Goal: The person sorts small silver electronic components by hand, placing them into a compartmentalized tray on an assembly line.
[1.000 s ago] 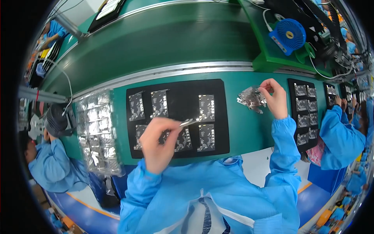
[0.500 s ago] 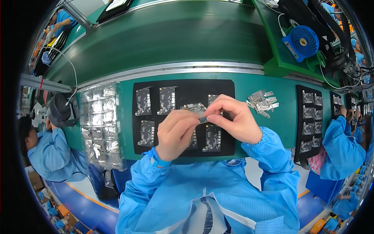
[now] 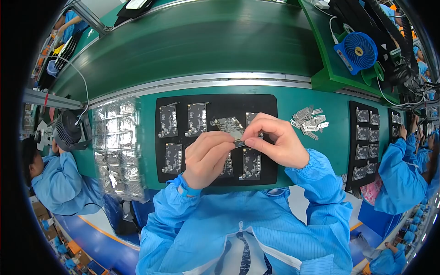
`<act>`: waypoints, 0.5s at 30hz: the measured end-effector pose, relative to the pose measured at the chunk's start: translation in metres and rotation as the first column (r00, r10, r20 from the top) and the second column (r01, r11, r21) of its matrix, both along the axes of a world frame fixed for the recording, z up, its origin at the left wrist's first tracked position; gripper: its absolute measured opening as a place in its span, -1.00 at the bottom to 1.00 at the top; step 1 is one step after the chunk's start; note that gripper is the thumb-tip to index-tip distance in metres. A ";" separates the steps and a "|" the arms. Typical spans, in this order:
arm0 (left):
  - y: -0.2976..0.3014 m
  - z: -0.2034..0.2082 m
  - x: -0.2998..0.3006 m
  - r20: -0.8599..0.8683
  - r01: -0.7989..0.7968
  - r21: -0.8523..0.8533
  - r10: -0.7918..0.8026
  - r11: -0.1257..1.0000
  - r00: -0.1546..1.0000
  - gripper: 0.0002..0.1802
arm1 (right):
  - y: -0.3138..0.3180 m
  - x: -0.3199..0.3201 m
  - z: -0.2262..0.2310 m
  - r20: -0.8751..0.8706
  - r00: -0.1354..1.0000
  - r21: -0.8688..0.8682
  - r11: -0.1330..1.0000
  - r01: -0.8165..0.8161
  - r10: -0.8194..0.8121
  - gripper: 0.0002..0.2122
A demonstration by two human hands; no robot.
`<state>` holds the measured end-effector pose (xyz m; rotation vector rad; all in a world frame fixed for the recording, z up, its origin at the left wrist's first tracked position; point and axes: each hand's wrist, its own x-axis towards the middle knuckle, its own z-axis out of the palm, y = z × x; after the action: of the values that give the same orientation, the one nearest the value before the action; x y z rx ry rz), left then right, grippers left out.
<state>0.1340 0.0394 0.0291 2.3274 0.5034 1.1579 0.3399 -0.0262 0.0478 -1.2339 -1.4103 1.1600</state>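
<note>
Between my two hands a dark circuit board (image 3: 230,126) is held tilted above the black mat (image 3: 220,103). My left hand (image 3: 207,156) is closed on its near left edge. Thumb and forefinger of my right hand (image 3: 275,140) pinch the near right corner, where a small silvery part seems to sit; my fingertips hide most of it. More circuit boards lie on the mat: one at far left (image 3: 168,121), another beside it (image 3: 197,119), a near left one (image 3: 173,158) and a near right one (image 3: 250,163). Others are partly covered by my hands.
Right of the mat lies a heap of metal clips (image 3: 310,123). A clear plastic tray (image 3: 117,151) with metal parts stands on the left. Beyond a metal rail (image 3: 206,83) runs a green belt (image 3: 197,48). A blue fan (image 3: 358,51) sits far right; co-workers (image 3: 68,176) sit at both sides.
The held circuit board has tipped so that more of its face shows. My hands stay almost in place, with the fingertips slightly shifted.
</note>
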 end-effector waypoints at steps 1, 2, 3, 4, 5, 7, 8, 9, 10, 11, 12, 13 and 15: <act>0.001 0.000 0.000 -0.003 0.005 0.013 -0.005 1.000 1.000 -0.74 | 0.001 0.000 -0.001 0.000 1.000 0.000 1.000 0.000 0.000 -0.95; 0.001 0.000 0.000 -0.003 0.005 0.013 -0.005 1.000 1.000 -0.74 | 0.002 0.000 -0.001 0.024 1.000 0.022 1.000 -0.005 0.004 -0.92; 0.002 0.000 0.000 0.003 -0.011 -0.031 0.011 0.999 1.000 -0.75 | 0.004 0.001 -0.002 0.048 0.999 0.044 0.999 -0.011 0.008 -0.89; 0.002 0.000 0.001 0.008 -0.026 -0.076 0.027 0.997 1.000 -0.76 | 0.006 0.001 -0.002 0.047 0.999 0.044 0.999 -0.010 0.008 -0.89; 0.002 0.003 0.002 -0.038 -0.081 -0.196 0.075 0.977 0.996 -0.79 | 0.009 0.003 -0.001 0.095 0.995 0.102 0.995 0.003 -0.013 -0.85; 0.005 0.006 0.005 -0.085 -0.145 -0.437 0.120 0.888 0.989 -0.84 | 0.017 0.004 -0.001 0.209 0.977 0.171 0.985 0.016 -0.052 -0.75; 0.008 0.004 0.007 -0.109 -0.168 -0.543 0.130 0.823 0.986 -0.84 | 0.023 0.005 -0.004 0.281 0.957 0.230 0.973 0.009 -0.076 -0.76; 0.013 0.000 0.009 -0.135 -0.190 -0.640 0.135 0.745 0.982 -0.83 | 0.030 0.006 -0.012 0.351 0.931 0.288 0.958 -0.002 -0.103 -0.76; 0.020 -0.001 0.013 -0.090 -0.183 -0.662 0.165 0.727 0.982 -0.84 | 0.039 0.007 -0.018 0.393 0.909 0.329 0.944 0.002 -0.139 -0.81; 0.029 -0.010 0.017 -0.071 -0.180 -0.666 0.179 0.724 0.981 -0.84 | 0.047 0.007 -0.027 0.413 0.898 0.315 0.949 0.017 -0.154 -0.83; 0.037 -0.020 0.019 -0.053 -0.177 -0.670 0.191 0.721 0.980 -0.83 | 0.054 0.007 -0.034 0.432 0.886 0.302 0.953 0.034 -0.169 -0.85; 0.046 -0.028 0.022 -0.068 -0.188 -0.623 0.187 0.759 0.980 -0.82 | 0.062 0.008 -0.041 0.430 0.880 0.312 0.948 0.066 -0.203 -0.88; 0.058 -0.036 0.028 -0.120 -0.214 -0.580 0.178 0.786 0.977 -0.81 | 0.074 0.010 -0.054 0.441 0.868 0.324 0.942 0.082 -0.228 -0.88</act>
<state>0.1622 0.0976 -0.0072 1.7893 0.9945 0.8517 0.3499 0.0477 -0.0060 -1.4394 -1.7279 0.5174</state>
